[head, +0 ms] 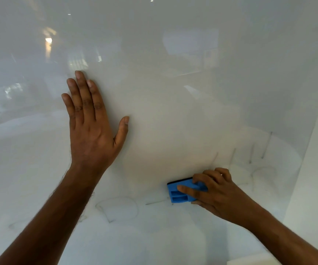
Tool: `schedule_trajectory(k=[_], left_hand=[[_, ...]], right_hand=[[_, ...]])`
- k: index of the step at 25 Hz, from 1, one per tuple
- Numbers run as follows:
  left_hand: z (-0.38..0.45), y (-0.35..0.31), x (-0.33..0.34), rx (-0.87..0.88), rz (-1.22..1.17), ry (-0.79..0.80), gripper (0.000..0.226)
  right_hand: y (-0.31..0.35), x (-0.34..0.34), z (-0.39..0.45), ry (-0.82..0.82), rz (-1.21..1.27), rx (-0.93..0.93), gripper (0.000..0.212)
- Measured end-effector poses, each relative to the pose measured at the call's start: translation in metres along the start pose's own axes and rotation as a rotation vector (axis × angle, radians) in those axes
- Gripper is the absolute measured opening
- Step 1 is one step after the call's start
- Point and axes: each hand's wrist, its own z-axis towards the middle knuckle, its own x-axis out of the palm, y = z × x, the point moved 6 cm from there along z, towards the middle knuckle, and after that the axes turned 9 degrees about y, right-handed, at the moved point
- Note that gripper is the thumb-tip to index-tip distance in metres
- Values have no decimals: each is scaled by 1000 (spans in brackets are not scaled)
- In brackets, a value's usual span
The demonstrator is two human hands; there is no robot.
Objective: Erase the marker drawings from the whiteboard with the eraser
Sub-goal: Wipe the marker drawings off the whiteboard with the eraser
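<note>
Right hand (214, 190) grips the blue eraser (184, 191) flat against the lower whiteboard (173, 111); left hand (92, 127) rests spread and flat higher up. Erasing appears well advanced: only faint loops (119, 208) and strokes (249, 155) remain. The glossy board reflects lights (48, 40) and a dim room.
</note>
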Motion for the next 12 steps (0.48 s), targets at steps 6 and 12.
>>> schedule_trajectory(k=[6,12], left_hand=[[4,-12,3,59,52,23,89],[20,-33,6,124,66,21,88]], right_hand=[[-62,-48,12,-156,81,166,57],[-56,-39,14,-154,178,234,57]])
